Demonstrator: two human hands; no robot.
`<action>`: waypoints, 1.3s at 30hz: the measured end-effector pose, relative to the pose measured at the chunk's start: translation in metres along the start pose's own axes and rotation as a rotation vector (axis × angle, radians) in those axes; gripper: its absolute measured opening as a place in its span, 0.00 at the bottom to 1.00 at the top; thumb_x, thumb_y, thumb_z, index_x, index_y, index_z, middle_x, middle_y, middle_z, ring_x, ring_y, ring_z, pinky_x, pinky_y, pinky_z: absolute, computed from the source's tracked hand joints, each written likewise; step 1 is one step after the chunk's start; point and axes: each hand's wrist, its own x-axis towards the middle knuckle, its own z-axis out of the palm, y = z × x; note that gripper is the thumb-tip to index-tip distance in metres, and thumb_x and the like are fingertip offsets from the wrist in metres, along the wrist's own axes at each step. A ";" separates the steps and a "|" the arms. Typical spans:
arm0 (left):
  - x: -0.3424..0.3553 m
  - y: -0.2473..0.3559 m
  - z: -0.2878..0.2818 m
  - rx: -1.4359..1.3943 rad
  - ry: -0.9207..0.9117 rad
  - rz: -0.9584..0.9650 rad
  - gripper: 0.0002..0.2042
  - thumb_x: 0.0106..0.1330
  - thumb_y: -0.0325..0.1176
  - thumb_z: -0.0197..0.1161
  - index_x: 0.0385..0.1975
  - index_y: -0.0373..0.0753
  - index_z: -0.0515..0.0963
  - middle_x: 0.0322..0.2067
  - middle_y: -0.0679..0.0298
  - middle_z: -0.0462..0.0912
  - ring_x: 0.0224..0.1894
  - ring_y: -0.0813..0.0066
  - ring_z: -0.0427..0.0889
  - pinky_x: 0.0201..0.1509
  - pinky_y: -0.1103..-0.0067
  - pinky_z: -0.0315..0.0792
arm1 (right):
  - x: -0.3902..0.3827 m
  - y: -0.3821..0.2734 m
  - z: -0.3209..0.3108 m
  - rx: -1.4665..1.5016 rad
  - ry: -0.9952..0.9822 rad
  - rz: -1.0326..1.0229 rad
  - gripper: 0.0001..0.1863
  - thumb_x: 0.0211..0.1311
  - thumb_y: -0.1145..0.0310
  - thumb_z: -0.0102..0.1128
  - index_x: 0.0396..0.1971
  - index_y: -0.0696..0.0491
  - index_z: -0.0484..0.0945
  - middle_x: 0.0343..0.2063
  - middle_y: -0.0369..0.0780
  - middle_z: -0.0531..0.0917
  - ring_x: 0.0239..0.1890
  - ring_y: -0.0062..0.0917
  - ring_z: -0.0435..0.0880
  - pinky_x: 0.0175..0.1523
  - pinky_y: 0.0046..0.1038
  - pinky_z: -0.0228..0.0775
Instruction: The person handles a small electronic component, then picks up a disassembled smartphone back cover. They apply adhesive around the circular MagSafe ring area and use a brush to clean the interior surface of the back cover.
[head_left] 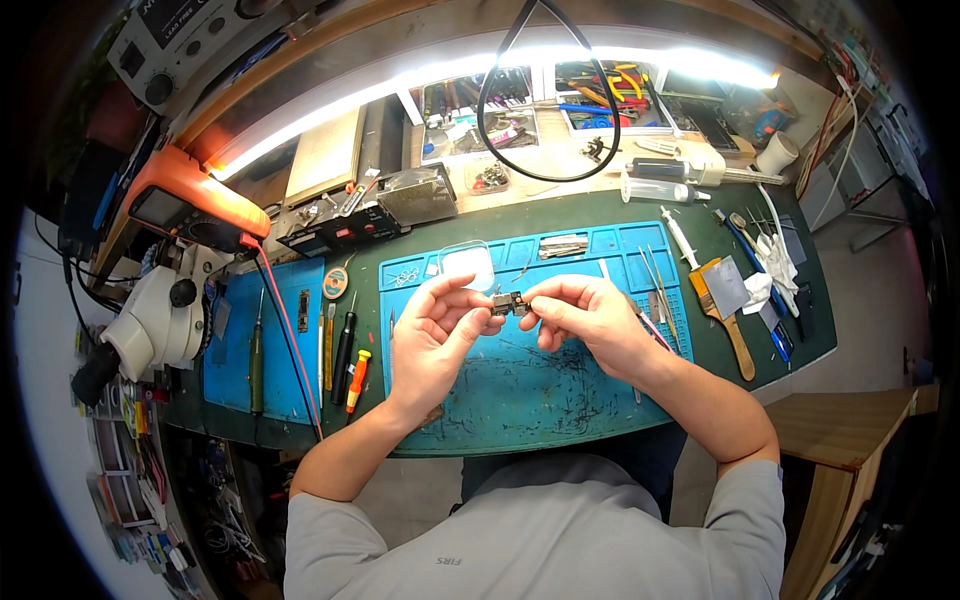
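Part is pinched in the grips of both left hand and right hand, over the mat; it could be dropped if either were slackened, or bent if twisted unevenly.

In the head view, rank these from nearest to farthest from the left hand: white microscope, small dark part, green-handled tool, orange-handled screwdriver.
From the left hand:
1. Small dark part: at its fingertips.
2. Orange-handled screwdriver: just to its left.
3. Green-handled tool: farther left, on the blue mat.
4. White microscope: far left.
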 end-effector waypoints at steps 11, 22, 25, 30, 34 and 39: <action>0.000 0.001 0.001 0.009 0.005 -0.003 0.19 0.71 0.22 0.60 0.59 0.29 0.66 0.44 0.57 0.81 0.46 0.69 0.85 0.52 0.75 0.81 | -0.001 0.000 0.000 -0.003 -0.009 0.013 0.17 0.71 0.62 0.60 0.49 0.59 0.80 0.38 0.40 0.86 0.32 0.17 0.83 0.39 0.21 0.75; 0.000 0.002 0.001 0.011 0.025 -0.006 0.19 0.71 0.23 0.60 0.59 0.29 0.66 0.44 0.57 0.81 0.44 0.70 0.85 0.51 0.76 0.81 | 0.000 0.001 0.000 -0.007 -0.024 0.012 0.18 0.71 0.61 0.60 0.50 0.59 0.79 0.38 0.40 0.86 0.33 0.17 0.83 0.40 0.21 0.75; 0.000 0.000 0.000 0.005 0.029 -0.004 0.19 0.71 0.23 0.60 0.60 0.29 0.66 0.43 0.57 0.81 0.44 0.70 0.85 0.51 0.76 0.81 | -0.001 0.001 0.000 -0.008 -0.022 0.012 0.18 0.71 0.61 0.59 0.50 0.59 0.79 0.38 0.40 0.86 0.33 0.17 0.83 0.40 0.21 0.75; 0.001 0.001 0.000 0.020 0.037 -0.006 0.19 0.71 0.24 0.60 0.59 0.29 0.66 0.43 0.57 0.81 0.44 0.70 0.85 0.51 0.76 0.81 | -0.001 0.001 0.000 -0.002 -0.019 0.015 0.18 0.71 0.61 0.59 0.50 0.60 0.80 0.38 0.40 0.86 0.33 0.16 0.83 0.39 0.21 0.75; 0.001 0.001 0.001 0.020 0.037 -0.003 0.19 0.71 0.23 0.60 0.59 0.30 0.67 0.43 0.58 0.81 0.44 0.70 0.85 0.51 0.76 0.81 | 0.000 0.002 -0.001 -0.001 -0.020 0.012 0.18 0.71 0.60 0.59 0.50 0.60 0.80 0.38 0.40 0.86 0.32 0.16 0.83 0.39 0.21 0.76; 0.001 0.001 0.000 0.014 0.036 0.002 0.19 0.71 0.24 0.60 0.59 0.29 0.66 0.43 0.57 0.81 0.44 0.70 0.85 0.51 0.76 0.81 | 0.000 0.001 0.000 -0.005 -0.020 0.015 0.19 0.71 0.60 0.59 0.50 0.60 0.80 0.37 0.40 0.86 0.32 0.16 0.83 0.39 0.21 0.76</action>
